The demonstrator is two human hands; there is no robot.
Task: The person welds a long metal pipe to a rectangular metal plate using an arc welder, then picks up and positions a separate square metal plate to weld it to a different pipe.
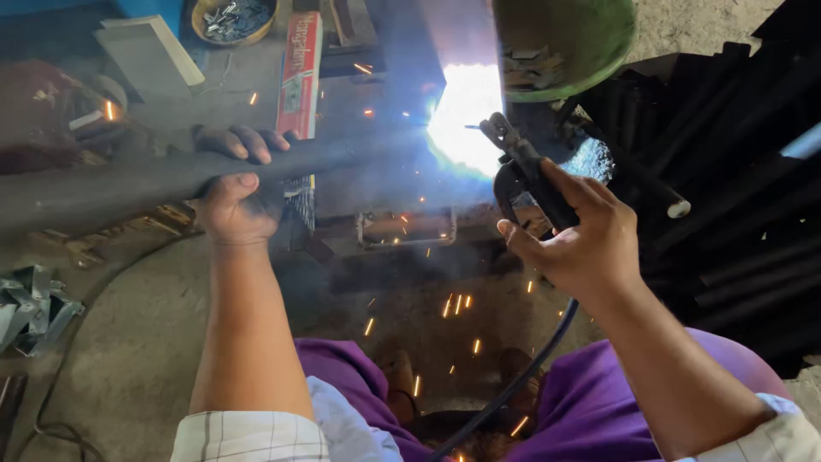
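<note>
My left hand [233, 190] grips a long dark metal pipe [128, 180] that runs from the left edge toward the bright welding arc [466, 115]. My right hand [575, 235] holds a black electrode holder [523, 171], its thin rod tip touching the glare at the pipe's end. Orange sparks [457, 304] fall between my knees, which are covered in purple cloth. A black cable [522, 376] hangs from the holder down past my lap.
A stack of dark metal pipes [735, 188] fills the right side. A green bowl [569, 43] sits above the arc, with a red box [299, 77] and a yellow dish of small metal parts [233, 19] behind it. Bent metal scraps [30, 308] lie on the concrete floor at left.
</note>
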